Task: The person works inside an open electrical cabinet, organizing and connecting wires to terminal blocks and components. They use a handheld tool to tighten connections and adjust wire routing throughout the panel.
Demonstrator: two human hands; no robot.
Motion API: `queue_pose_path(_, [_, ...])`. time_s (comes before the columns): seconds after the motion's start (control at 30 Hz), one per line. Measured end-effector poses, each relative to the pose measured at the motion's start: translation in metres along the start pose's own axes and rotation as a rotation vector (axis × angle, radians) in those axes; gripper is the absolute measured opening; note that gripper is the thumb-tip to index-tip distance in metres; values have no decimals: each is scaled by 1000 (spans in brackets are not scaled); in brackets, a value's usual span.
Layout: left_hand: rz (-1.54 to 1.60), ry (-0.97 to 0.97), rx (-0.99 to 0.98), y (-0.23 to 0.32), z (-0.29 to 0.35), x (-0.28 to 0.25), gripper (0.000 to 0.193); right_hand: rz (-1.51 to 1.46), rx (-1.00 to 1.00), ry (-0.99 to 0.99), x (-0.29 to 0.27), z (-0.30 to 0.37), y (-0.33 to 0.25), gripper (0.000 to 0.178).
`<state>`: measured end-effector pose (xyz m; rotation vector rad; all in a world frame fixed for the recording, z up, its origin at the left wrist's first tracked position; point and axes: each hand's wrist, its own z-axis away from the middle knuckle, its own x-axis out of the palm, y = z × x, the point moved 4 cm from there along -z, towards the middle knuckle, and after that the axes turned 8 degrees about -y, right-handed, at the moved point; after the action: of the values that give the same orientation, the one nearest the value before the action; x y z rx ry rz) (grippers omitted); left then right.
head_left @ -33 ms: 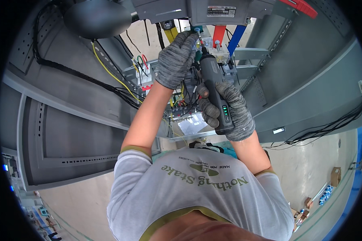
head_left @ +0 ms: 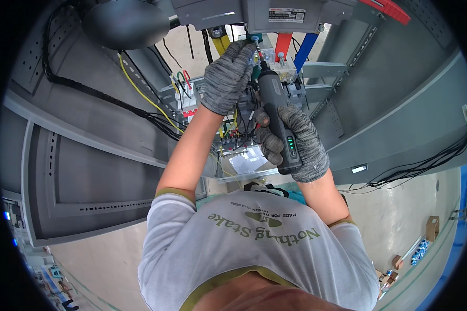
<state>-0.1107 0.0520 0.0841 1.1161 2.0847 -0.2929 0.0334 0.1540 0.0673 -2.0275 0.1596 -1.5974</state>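
Observation:
My right hand [head_left: 302, 140], in a grey knit glove, wraps round a dark grey cordless electric screwdriver [head_left: 276, 103] with green lights near its rear end. The slim bit [head_left: 260, 54] points away from me, its tip up against a blue-green part [head_left: 253, 39] below a grey device [head_left: 290, 18]. My left hand [head_left: 227, 78], gloved alike, is closed beside the bit's tip. Whatever its fingertips pinch is hidden. A yellow bar [head_left: 221, 44] lies to the left of the tip; to the right are a red bar [head_left: 282, 44] and a blue bar [head_left: 306, 49].
Grey metal cabinet walls [head_left: 98, 124] enclose the work on both sides. A black cable bundle [head_left: 98, 98] and a yellow wire [head_left: 137, 85] run along the left. Several wires and connectors [head_left: 233, 132] crowd below my hands. Black cables [head_left: 420, 166] hang at the right edge.

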Motion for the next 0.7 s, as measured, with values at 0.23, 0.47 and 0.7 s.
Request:
queue_pose_path(0.23, [-19,14,14,1,-1,0,43,69,-1,27,4,-1,-2,25])
queue_pose_path(0.47, [-27,30,12,2,0,2,41,100,-10,47,0,0,-1,25])
queue_pose_path(0.7, [30,-51,-79,3,-2,-4,49,117,-22,74,6,1,-1,29])
